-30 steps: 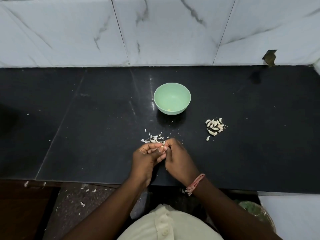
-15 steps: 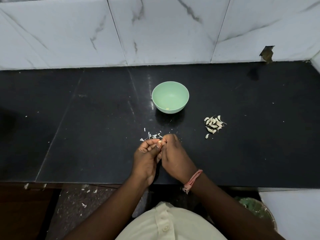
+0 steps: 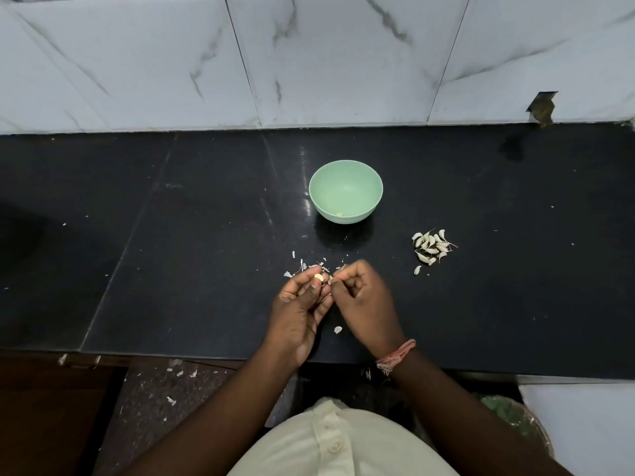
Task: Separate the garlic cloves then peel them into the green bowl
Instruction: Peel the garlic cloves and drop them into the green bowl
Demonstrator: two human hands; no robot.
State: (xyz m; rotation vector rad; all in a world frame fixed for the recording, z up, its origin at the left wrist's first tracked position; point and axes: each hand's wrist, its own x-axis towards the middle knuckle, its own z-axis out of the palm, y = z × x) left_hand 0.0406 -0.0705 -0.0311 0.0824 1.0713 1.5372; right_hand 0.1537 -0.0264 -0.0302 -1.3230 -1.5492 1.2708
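My left hand (image 3: 299, 304) pinches a small pale garlic clove (image 3: 319, 277) between thumb and fingertips above the black counter. My right hand (image 3: 366, 302) sits close beside it, fingers curled, pinching a scrap of papery skin (image 3: 331, 280) at the clove. The green bowl (image 3: 345, 191) stands beyond the hands with one peeled clove (image 3: 339, 214) at its bottom. A pile of several unpeeled cloves (image 3: 432, 247) lies to the right of the bowl. Loose skin flakes (image 3: 305, 267) are scattered just past my fingertips, and one flake (image 3: 338, 329) lies between my wrists.
The black counter (image 3: 171, 252) runs the full width, backed by a white marble-tiled wall (image 3: 309, 63). Its front edge is near my wrists. Skin bits litter the floor (image 3: 171, 389) below on the left.
My hands have drawn slightly apart and the bare clove now shows at my left fingertips. A skin flake has appeared on the counter between my wrists.
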